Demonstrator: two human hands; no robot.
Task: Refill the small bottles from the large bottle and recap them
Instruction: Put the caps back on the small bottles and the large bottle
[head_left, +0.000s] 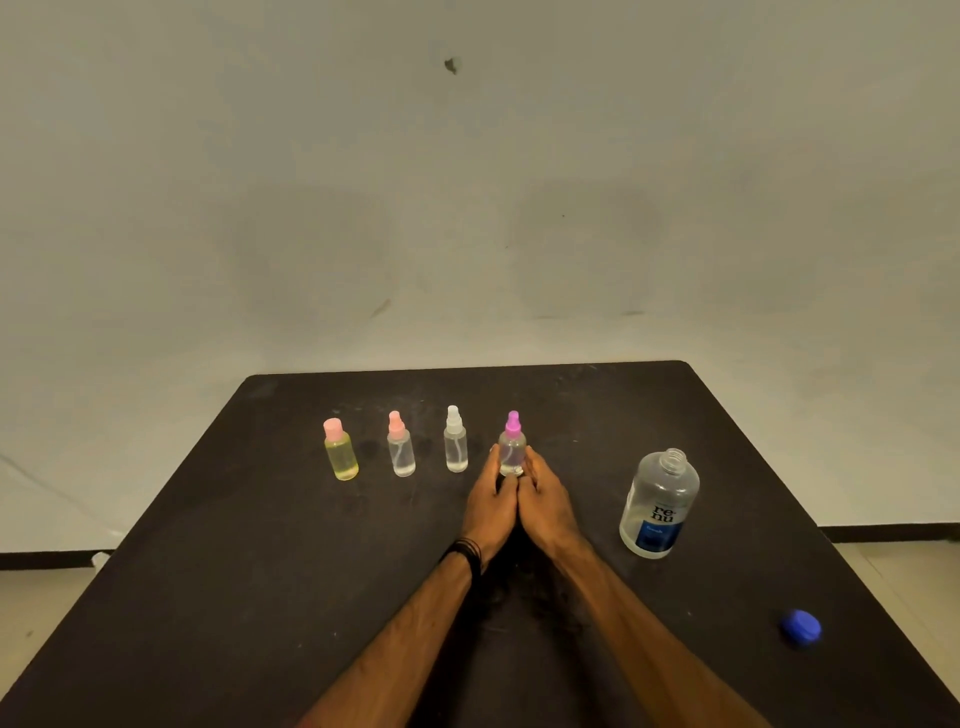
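Several small bottles stand in a row on the black table (260, 571). From the left: a yellow-filled bottle with a pink cap (341, 451), a clear bottle with a pink spray top (400, 453), a clear one with a white spray top (455, 442), and a clear one with a magenta spray top (512, 447). My left hand (491, 506) and my right hand (545, 501) press together and cup the base of the magenta-topped bottle from both sides. The large clear bottle (658, 506) with a blue label stands uncapped to the right. Its blue cap (800, 627) lies near the table's right edge.
A plain pale wall rises behind the table. The table's right edge runs close to the blue cap. A black band sits on my left wrist (465, 555).
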